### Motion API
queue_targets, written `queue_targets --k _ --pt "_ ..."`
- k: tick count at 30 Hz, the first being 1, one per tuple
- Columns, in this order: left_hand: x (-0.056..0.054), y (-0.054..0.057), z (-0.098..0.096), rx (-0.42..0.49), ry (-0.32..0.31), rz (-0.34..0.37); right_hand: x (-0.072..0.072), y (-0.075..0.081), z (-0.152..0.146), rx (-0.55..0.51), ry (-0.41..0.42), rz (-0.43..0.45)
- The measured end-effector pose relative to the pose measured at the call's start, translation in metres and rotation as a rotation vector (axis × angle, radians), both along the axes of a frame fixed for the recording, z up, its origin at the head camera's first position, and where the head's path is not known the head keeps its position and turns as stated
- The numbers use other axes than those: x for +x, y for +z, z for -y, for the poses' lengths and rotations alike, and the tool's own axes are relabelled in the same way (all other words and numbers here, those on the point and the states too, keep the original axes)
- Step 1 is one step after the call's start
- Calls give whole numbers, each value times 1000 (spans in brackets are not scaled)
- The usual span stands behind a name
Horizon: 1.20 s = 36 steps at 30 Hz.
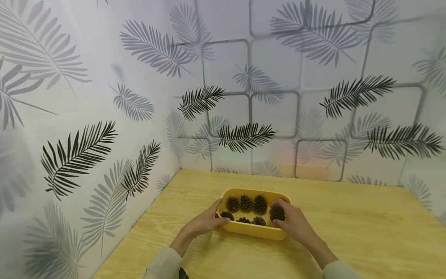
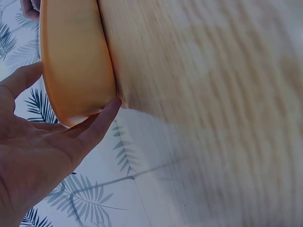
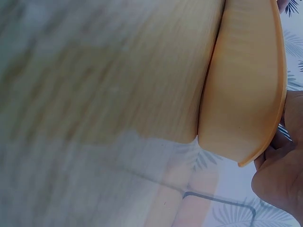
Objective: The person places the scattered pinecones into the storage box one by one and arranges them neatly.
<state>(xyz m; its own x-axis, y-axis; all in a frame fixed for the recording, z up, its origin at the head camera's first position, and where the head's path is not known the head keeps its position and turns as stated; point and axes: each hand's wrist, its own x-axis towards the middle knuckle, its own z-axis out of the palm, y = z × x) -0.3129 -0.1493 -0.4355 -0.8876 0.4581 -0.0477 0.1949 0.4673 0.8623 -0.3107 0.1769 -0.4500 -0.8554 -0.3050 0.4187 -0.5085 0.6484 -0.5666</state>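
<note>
A yellow oblong container (image 1: 254, 230) with rounded ends holds several brown pine cones (image 1: 246, 203) in a back row and a front row. At its left end my left hand (image 1: 209, 219) grips the wall, thumb at the rim and fingers along the outside, as the left wrist view shows on the container (image 2: 75, 56). Inside the right end, my right hand (image 1: 294, 223) holds a pine cone (image 1: 277, 213) between thumb and fingers. In the right wrist view the container's wall (image 3: 241, 85) hides the fingertips of that hand (image 3: 279, 175) and the cone.
The container stands on a yellow wood-grain table (image 1: 366, 232). A white wall (image 1: 275, 155) with leaf patterns and grey outlines rises behind the table's back edge, and another leaf-patterned wall (image 1: 104, 209) runs along the left side.
</note>
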Motion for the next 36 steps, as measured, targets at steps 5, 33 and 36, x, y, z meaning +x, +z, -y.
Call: queue_targets --k 5,33,36 --pt "3 2 0 22 16 12 0 5 2 47 -31 29" --pt "5 2 2 -33 0 -12 1 7 2 52 -2 61" --pt "1 3 2 -67 6 -24 0 7 2 46 1 54"
